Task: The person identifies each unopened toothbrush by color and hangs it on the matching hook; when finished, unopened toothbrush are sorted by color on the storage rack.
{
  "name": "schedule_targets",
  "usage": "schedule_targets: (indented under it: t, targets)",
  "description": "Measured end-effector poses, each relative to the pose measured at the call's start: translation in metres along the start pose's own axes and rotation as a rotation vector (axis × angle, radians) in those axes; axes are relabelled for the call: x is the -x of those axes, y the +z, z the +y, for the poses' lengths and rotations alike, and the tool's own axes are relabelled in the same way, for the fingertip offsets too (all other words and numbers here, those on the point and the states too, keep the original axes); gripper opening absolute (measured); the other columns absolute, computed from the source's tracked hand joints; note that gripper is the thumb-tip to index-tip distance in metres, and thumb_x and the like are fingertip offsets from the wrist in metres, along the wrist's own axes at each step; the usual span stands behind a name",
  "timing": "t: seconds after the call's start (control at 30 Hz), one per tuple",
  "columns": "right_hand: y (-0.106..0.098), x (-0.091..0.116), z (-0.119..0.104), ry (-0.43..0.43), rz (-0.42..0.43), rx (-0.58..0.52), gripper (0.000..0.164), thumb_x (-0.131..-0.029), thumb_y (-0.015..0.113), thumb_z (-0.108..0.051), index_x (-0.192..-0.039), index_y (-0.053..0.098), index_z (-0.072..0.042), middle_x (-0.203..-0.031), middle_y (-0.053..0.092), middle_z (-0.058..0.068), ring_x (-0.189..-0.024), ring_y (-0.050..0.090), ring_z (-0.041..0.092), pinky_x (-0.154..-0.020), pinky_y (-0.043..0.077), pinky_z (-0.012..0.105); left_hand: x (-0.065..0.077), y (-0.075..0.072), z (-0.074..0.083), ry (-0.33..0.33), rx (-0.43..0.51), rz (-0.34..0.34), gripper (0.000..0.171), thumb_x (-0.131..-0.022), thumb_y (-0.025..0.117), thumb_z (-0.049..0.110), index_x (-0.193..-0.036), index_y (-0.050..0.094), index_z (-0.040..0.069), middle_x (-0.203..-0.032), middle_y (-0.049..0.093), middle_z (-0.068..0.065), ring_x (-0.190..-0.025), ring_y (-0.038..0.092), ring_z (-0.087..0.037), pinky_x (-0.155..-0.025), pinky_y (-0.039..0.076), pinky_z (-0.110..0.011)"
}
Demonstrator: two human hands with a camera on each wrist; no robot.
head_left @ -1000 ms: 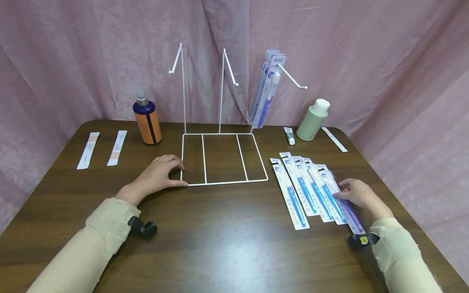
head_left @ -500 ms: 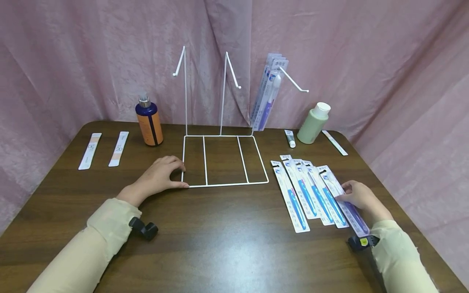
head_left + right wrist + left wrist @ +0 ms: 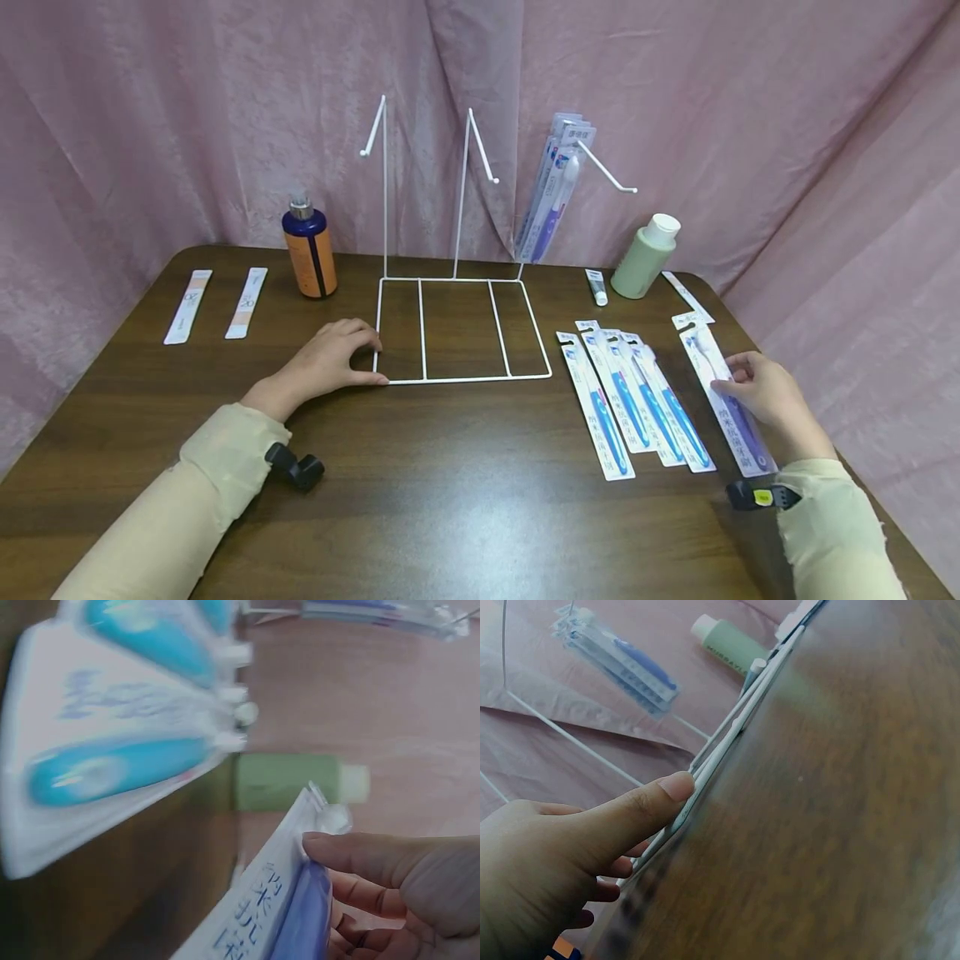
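Note:
My right hand (image 3: 768, 393) pinches a packaged purple toothbrush (image 3: 723, 396) by its long edges, thumb on one side and fingers on the other. The right wrist view shows the thumb at the edge of the purple toothbrush's pack (image 3: 300, 900). Left of it, several packaged blue toothbrushes (image 3: 603, 408) lie fanned and overlapping on the table. My left hand (image 3: 318, 367) holds the front left corner of a white wire rack (image 3: 465, 381), thumb on the front bar. A bunch of packaged purple toothbrushes (image 3: 551, 200) hangs from the rack's right hook (image 3: 609, 172).
An orange and blue bottle (image 3: 311, 254) stands left of the rack. At the back right are a small tube (image 3: 597, 287), a green bottle (image 3: 645, 257) and a white strip (image 3: 687, 297). Two white strips (image 3: 187, 307) lie at the table's left. A pink curtain (image 3: 262, 100) hangs behind.
My right hand has drawn the purple toothbrush to the right, away from the fanned blue ones. My left hand stays at the rack's corner.

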State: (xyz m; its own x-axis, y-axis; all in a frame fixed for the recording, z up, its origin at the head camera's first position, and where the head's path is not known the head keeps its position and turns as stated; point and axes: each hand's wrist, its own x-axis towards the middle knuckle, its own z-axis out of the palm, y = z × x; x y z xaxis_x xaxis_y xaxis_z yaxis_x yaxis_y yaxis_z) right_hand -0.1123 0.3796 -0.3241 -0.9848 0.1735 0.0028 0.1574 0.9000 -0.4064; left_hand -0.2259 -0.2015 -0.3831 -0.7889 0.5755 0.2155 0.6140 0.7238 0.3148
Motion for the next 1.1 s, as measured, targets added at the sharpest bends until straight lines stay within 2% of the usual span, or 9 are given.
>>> schedule_targets:
  t: [0.23,0.33,0.4,0.57,0.67,0.9,1.1]
  targets:
    - [-0.031,-0.002,-0.036,-0.083,0.179,-0.015,0.045,-0.089,0.068,-0.021,-0.119,0.053,0.008,-0.095,0.062,0.023,-0.065,0.047,-0.006,-0.054,0.042,0.019,0.000,-0.004,0.001,0.001,-0.008,0.011,0.050,-0.072,0.080,0.048,-0.103,0.067,0.011,-0.114,0.063,-0.010,-0.111,0.055,-0.030,-0.102,0.038,-0.051]
    - [-0.042,-0.001,-0.054,-0.109,0.238,-0.041,0.045,-0.089,0.068,-0.020,-0.121,0.053,0.007,-0.094,0.060,0.018,-0.064,0.042,-0.010,-0.053,0.041,0.015,-0.001,-0.004,0.000,0.004,-0.011,0.015,0.050,-0.072,0.080,0.048,-0.103,0.066,0.011,-0.113,0.063,-0.009,-0.110,0.056,-0.029,-0.102,0.038,-0.051]
    - [-0.048,-0.001,-0.065,-0.129,0.274,-0.057,0.044,-0.088,0.069,-0.020,-0.121,0.054,0.006,-0.091,0.059,0.011,-0.065,0.042,-0.013,-0.054,0.040,0.012,0.000,-0.003,-0.001,0.000,-0.011,0.018,0.050,-0.071,0.080,0.049,-0.103,0.066,0.012,-0.113,0.063,-0.009,-0.111,0.056,-0.028,-0.102,0.039,-0.050]
    - [-0.059,-0.002,-0.094,-0.186,0.336,-0.117,0.045,-0.087,0.071,-0.021,-0.122,0.056,0.002,-0.082,0.051,-0.016,-0.067,0.043,-0.014,-0.058,0.038,0.007,0.002,-0.003,-0.002,-0.001,-0.009,0.026,0.049,-0.071,0.080,0.048,-0.102,0.066,0.012,-0.114,0.063,-0.009,-0.111,0.056,-0.029,-0.101,0.039,-0.051]
    - [-0.062,-0.001,-0.113,-0.215,0.353,-0.167,0.046,-0.086,0.071,-0.022,-0.123,0.055,0.001,-0.081,0.049,-0.023,-0.070,0.045,-0.014,-0.060,0.038,0.005,0.004,-0.003,-0.002,-0.001,-0.010,0.025,0.050,-0.071,0.080,0.049,-0.101,0.066,0.012,-0.114,0.063,-0.010,-0.111,0.056,-0.030,-0.101,0.039,-0.051]
    - [-0.057,0.003,-0.152,-0.312,0.407,-0.284,0.041,-0.086,0.072,-0.015,-0.121,0.057,0.000,-0.084,0.051,-0.020,-0.072,0.050,-0.011,-0.063,0.042,0.002,0.006,0.000,-0.001,0.003,-0.019,0.028,0.049,-0.072,0.079,0.049,-0.101,0.067,0.011,-0.114,0.064,-0.010,-0.110,0.057,-0.030,-0.101,0.040,-0.051]
    - [-0.049,0.006,-0.166,-0.360,0.426,-0.333,0.041,-0.086,0.071,-0.012,-0.121,0.056,0.001,-0.087,0.051,-0.016,-0.075,0.050,-0.008,-0.066,0.042,0.002,0.003,0.000,0.002,0.011,-0.013,0.029,0.049,-0.073,0.078,0.050,-0.102,0.067,0.012,-0.113,0.063,-0.009,-0.111,0.056,-0.030,-0.102,0.039,-0.051]
